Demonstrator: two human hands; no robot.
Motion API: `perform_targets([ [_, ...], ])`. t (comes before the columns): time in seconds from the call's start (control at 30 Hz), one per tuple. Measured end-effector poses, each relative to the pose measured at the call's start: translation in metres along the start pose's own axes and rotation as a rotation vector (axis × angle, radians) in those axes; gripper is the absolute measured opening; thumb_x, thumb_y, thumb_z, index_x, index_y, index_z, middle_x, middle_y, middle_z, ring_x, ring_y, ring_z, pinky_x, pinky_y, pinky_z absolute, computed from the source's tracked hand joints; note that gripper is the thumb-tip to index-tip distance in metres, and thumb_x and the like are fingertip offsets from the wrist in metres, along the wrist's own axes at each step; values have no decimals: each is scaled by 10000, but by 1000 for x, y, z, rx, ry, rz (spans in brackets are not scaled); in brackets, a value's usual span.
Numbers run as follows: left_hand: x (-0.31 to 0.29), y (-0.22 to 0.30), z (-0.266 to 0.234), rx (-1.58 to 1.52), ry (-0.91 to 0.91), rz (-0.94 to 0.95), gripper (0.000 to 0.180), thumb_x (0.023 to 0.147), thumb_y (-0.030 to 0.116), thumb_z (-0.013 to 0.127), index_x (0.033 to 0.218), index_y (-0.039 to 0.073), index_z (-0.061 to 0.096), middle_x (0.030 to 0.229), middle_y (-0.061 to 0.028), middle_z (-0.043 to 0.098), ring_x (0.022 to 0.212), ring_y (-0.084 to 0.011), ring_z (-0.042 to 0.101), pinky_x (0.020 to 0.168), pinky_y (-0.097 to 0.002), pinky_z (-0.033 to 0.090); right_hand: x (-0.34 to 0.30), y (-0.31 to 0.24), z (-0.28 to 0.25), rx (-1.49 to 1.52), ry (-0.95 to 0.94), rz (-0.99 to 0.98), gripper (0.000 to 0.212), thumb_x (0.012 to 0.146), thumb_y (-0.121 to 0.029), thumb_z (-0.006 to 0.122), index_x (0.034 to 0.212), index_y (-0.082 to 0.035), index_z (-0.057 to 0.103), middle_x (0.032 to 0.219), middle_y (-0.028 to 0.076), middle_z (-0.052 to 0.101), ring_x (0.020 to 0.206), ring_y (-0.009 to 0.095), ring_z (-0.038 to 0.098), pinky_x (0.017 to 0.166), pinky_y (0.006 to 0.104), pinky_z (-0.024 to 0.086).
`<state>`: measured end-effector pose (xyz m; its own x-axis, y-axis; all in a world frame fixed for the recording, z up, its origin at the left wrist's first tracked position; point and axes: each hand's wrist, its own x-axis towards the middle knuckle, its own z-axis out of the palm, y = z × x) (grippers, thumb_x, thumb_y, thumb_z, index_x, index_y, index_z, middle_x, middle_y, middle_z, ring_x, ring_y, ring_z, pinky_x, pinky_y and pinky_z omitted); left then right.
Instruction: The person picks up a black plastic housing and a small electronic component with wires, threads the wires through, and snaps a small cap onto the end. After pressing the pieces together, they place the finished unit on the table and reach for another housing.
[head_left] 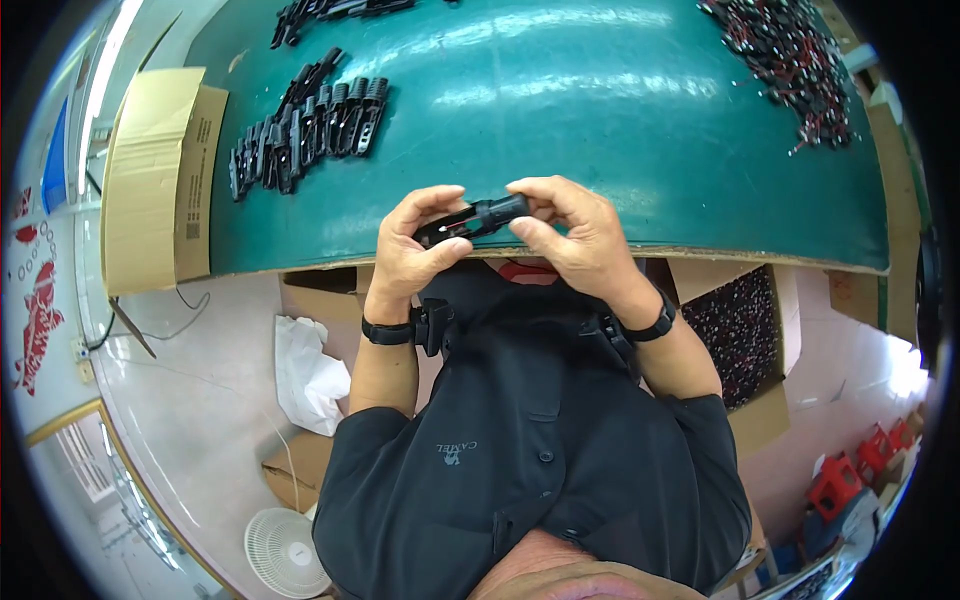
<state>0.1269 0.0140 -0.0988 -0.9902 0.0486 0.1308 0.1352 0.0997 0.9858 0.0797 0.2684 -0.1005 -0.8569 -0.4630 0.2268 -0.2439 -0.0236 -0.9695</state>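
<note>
Above the near edge of the green table, both my hands hold one long black plastic housing [501, 211]. Its left part has an open slot with something small and pale inside; its right end is a round, thick sleeve. My left hand [412, 238] is closed on the slotted part, thumb below and fingers above. At the sleeve end, my right hand [583, 232] pinches with thumb and forefinger. Similar black housings [312, 132] lie in a rough pile on the table, up and left of my hands.
A cardboard box [150, 190] stands at the table's left. Small black parts with red wires [790, 65] are heaped at the far right of the green table [590, 130]. Beneath its edge, an open box of small parts [735, 335] sits right of me; a white fan [285, 552] is lower left.
</note>
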Motion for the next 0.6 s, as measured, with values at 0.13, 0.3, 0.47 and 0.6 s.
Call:
perform_targets([
  [0.13, 0, 9, 1, -33, 44, -49, 458, 810, 97, 914, 1218, 5, 727, 1164, -88, 734, 1132, -171, 692, 1032, -316, 546, 7, -1, -9, 42, -50, 138, 380, 956, -11, 751, 1330, -16, 687, 1001, 26, 674, 883, 84, 673, 790, 255, 562],
  [0.3, -1, 7, -24, 336, 116, 67, 409, 847, 110, 868, 1215, 11, 722, 1171, -142, 756, 1072, -263, 730, 967, -367, 571, 20, 0, -5, -1, -38, 187, 372, 972, -39, 741, 1339, -16, 685, 1050, 28, 712, 906, 88, 677, 800, 252, 558],
  [0.47, 17, 14, -95, 789, 365, 290, 376, 893, 132, 797, 1241, 23, 706, 1161, -201, 732, 1054, -415, 692, 946, -447, 546, 25, -8, -2, -256, -85, 130, 362, 969, -61, 737, 1326, -19, 697, 1052, 67, 750, 907, 119, 695, 808, 272, 565],
  [0.6, 21, 18, -169, 887, 595, 204, 368, 931, 129, 743, 1282, 34, 687, 1214, -209, 712, 1119, -403, 677, 1004, -439, 527, 22, 1, 2, -349, -115, 109, 350, 953, -62, 742, 1299, -18, 714, 1040, 85, 759, 893, 139, 702, 807, 285, 568],
])
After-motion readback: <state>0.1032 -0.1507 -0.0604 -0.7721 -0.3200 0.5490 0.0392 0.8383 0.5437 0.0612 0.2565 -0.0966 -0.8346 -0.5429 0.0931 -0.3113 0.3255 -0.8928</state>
